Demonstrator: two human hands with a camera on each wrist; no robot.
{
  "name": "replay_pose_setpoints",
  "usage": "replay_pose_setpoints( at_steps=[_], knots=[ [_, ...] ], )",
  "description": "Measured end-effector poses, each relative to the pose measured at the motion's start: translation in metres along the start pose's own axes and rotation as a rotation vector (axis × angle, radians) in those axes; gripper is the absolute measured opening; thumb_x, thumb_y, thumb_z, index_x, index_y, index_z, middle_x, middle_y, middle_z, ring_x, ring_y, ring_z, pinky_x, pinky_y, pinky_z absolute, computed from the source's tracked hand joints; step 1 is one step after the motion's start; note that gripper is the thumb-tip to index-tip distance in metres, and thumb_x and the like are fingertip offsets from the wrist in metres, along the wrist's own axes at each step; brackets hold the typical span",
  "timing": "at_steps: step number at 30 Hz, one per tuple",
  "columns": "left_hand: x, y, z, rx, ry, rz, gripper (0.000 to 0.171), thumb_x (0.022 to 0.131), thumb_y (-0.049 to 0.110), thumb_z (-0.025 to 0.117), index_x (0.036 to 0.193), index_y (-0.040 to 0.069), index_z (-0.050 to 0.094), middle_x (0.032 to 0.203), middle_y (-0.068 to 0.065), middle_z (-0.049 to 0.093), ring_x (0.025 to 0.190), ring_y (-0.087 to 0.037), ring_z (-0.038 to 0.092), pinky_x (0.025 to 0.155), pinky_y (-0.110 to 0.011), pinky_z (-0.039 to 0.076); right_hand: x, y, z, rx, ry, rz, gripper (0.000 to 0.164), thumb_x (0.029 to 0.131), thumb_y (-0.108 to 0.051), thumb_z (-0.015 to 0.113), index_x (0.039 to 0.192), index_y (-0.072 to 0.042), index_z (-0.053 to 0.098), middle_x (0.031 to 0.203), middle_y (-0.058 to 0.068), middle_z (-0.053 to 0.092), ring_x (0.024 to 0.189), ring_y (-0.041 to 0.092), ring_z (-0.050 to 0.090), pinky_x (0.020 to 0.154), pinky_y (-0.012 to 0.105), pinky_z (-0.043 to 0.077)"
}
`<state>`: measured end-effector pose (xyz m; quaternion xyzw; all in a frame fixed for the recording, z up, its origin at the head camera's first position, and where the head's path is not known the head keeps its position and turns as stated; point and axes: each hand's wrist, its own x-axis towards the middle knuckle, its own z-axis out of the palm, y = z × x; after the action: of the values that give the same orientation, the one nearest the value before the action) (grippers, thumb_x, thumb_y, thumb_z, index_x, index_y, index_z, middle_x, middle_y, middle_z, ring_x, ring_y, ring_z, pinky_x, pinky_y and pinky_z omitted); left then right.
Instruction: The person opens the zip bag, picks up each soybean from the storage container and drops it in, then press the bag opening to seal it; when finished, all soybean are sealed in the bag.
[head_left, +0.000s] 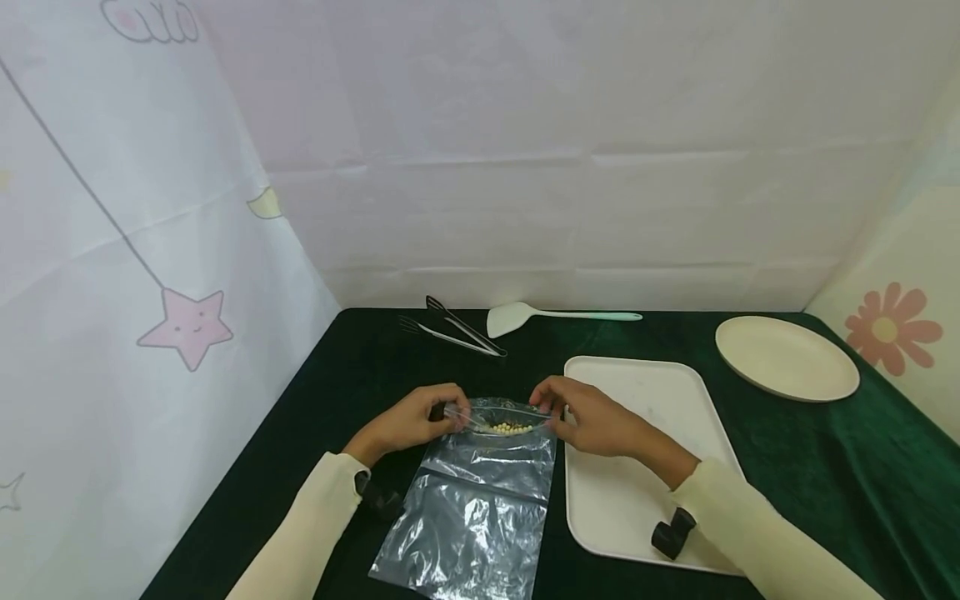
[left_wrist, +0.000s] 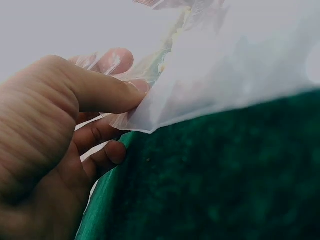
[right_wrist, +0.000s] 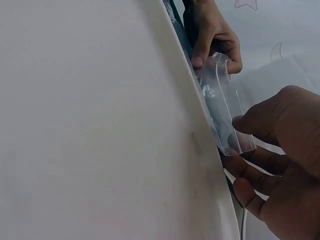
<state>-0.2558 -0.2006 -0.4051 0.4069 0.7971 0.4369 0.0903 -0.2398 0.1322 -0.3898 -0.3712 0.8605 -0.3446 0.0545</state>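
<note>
A clear plastic zip bag lies at the table's front, its mouth end toward the back. Small pale yellow pieces show inside near the zip strip. My left hand pinches the left corner of the mouth between thumb and fingers; the left wrist view shows the thumb pressed on the film. At the opposite corner my right hand pinches the bag too. In the right wrist view the zip strip stretches between both hands.
Under my right forearm lies a white tray, right beside the bag. Metal tongs and a white spatula with a pale green handle lie along the back edge. A cream oval plate sits at the back right on the dark green cloth.
</note>
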Motion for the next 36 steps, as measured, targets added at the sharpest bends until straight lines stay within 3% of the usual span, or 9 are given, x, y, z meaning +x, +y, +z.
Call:
replay_pose_setpoints(
  at_steps=[5, 9, 14, 21, 28, 36],
  knots=[
    [0.001, -0.022, 0.000, 0.046, 0.018, -0.058, 0.030, 0.095, 0.002, 0.067, 0.121, 0.015, 0.059, 0.109, -0.005, 0.062, 0.086, -0.024, 0.056, 0.071, -0.034, 0.047, 0.000, 0.001, 0.003, -0.017, 0.040, -0.010, 0.026, 0.099, -0.009, 0.064, 0.124, -0.010, 0.057, 0.100, -0.003, 0.061, 0.090, 0.011, 0.060, 0.077, 0.029, 0.051],
    [0.001, -0.025, -0.002, 0.024, 0.023, -0.091, 0.050, 0.095, 0.011, 0.070, 0.137, 0.025, 0.048, 0.112, 0.000, 0.060, 0.081, -0.023, 0.056, 0.067, -0.035, 0.048, -0.001, 0.001, 0.003, -0.035, 0.053, -0.023, 0.024, 0.100, -0.008, 0.062, 0.123, -0.009, 0.058, 0.101, -0.002, 0.062, 0.090, 0.010, 0.060, 0.077, 0.030, 0.051],
    [0.000, -0.025, -0.006, -0.022, 0.009, -0.089, 0.064, 0.095, 0.016, 0.072, 0.148, 0.022, 0.036, 0.111, -0.001, 0.063, 0.086, -0.024, 0.060, 0.072, -0.038, 0.051, -0.002, 0.003, 0.004, -0.104, 0.095, -0.054, 0.021, 0.101, -0.008, 0.060, 0.122, -0.011, 0.059, 0.101, -0.003, 0.062, 0.089, 0.007, 0.058, 0.076, 0.028, 0.051],
    [-0.005, -0.029, -0.007, -0.104, 0.019, -0.187, 0.035, 0.103, 0.024, 0.059, 0.134, 0.012, 0.048, 0.120, -0.005, 0.061, 0.108, -0.024, 0.059, 0.091, -0.041, 0.048, -0.002, 0.004, 0.006, -0.142, 0.130, -0.065, 0.017, 0.102, -0.007, 0.057, 0.119, -0.012, 0.059, 0.099, -0.004, 0.058, 0.086, 0.006, 0.055, 0.075, 0.026, 0.050],
    [-0.005, -0.028, -0.010, -0.048, 0.081, -0.258, 0.017, 0.104, 0.024, 0.058, 0.116, 0.012, 0.056, 0.108, -0.006, 0.062, 0.097, -0.022, 0.060, 0.084, -0.039, 0.050, -0.001, 0.002, 0.005, -0.156, 0.139, -0.066, 0.019, 0.103, -0.008, 0.056, 0.121, -0.011, 0.057, 0.099, -0.005, 0.056, 0.084, 0.006, 0.054, 0.074, 0.026, 0.050],
    [-0.006, -0.030, -0.009, 0.013, 0.097, -0.269, 0.011, 0.102, 0.023, 0.061, 0.107, 0.014, 0.060, 0.101, -0.003, 0.063, 0.091, -0.020, 0.060, 0.079, -0.037, 0.050, -0.001, 0.002, 0.005, -0.173, 0.130, -0.070, 0.020, 0.102, -0.007, 0.057, 0.122, -0.011, 0.058, 0.098, -0.005, 0.056, 0.083, 0.006, 0.053, 0.073, 0.026, 0.049]
  ],
)
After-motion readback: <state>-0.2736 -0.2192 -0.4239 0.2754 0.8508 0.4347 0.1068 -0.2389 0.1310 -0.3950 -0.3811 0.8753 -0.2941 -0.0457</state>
